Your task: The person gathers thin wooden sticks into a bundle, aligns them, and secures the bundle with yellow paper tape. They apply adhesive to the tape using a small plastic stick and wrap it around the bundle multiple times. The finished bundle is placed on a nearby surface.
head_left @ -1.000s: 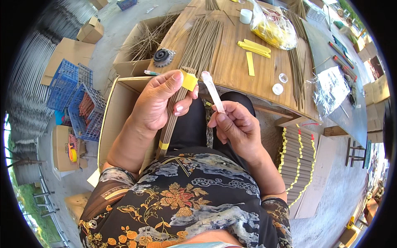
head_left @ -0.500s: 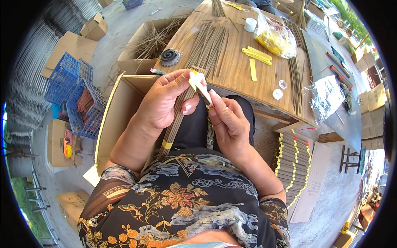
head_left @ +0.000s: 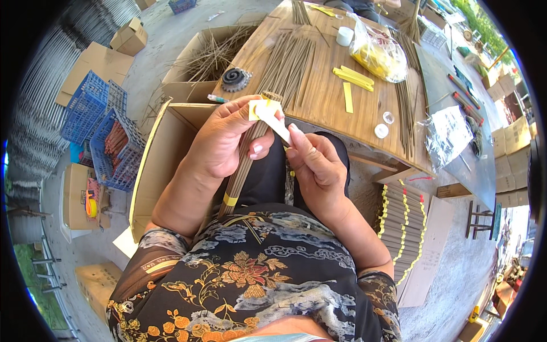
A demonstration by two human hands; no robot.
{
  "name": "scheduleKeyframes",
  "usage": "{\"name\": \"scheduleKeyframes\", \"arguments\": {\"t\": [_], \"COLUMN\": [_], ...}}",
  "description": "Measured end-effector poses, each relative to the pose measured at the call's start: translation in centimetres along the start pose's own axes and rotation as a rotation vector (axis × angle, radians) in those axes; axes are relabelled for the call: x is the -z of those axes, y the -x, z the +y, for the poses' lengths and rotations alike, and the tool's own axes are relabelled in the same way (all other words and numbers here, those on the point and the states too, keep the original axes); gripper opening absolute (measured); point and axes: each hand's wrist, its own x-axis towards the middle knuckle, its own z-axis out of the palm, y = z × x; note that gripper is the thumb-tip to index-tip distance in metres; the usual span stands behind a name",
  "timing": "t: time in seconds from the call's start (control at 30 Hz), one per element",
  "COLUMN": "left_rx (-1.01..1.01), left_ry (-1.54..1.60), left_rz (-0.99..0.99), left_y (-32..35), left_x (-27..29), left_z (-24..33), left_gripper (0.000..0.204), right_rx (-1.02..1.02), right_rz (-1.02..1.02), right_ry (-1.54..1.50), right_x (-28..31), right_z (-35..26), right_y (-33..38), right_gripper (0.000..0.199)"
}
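Observation:
My left hand (head_left: 223,139) is closed round a bundle of thin brown incense-like sticks (head_left: 244,157), which slants down toward my lap. A yellow band (head_left: 230,200) circles its lower part. At the upper end, my left thumb presses a pale yellow paper strip (head_left: 273,121) against the sticks. The strip's other end runs down to the right, pinched between the thumb and fingers of my right hand (head_left: 315,162). Part of the bundle is hidden behind my left fingers.
Ahead stands a wooden table (head_left: 327,51) with loose sticks (head_left: 289,62), yellow strips (head_left: 353,78) and a plastic bag (head_left: 378,51). An open cardboard box (head_left: 156,148) is at my left, beside blue crates (head_left: 117,151). Banded bundles (head_left: 403,228) lie at my right.
The paper strip now lies flatter and wider across the bundle's top, its free part turned to show its broad face. Both hands have stayed nearly in place.

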Motion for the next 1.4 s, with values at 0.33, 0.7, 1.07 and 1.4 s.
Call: {"name": "scheduleKeyframes", "arguments": {"t": [0.33, 0.7, 1.07, 1.4], "left_rx": [0.006, 0.039, 0.062, -0.055], "left_ry": [0.026, 0.025, 0.046, -0.368], "left_rz": [-0.006, 0.006, -0.054, 0.184], "left_y": [-0.1, -0.2, -0.9, -1.2], "left_x": [0.3, 0.4, 0.9, 0.3], "left_z": [-0.5, -0.1, 0.0, -0.3], "left_gripper": [0.026, 0.027, 0.03, 0.027], "right_rx": [-0.029, 0.001, -0.043, -0.552], "right_rz": [-0.007, -0.038, -0.063, 0.293], "right_ry": [-0.016, -0.011, -0.103, 0.596], "right_x": [0.3, 0.3, 1.5, 11.1], "right_z": [-0.3, -0.3, 0.0, 12.6], "right_y": [-0.3, 0.2, 0.6, 3.5], "right_gripper": [0.04, 0.041, 0.037, 0.025]}}
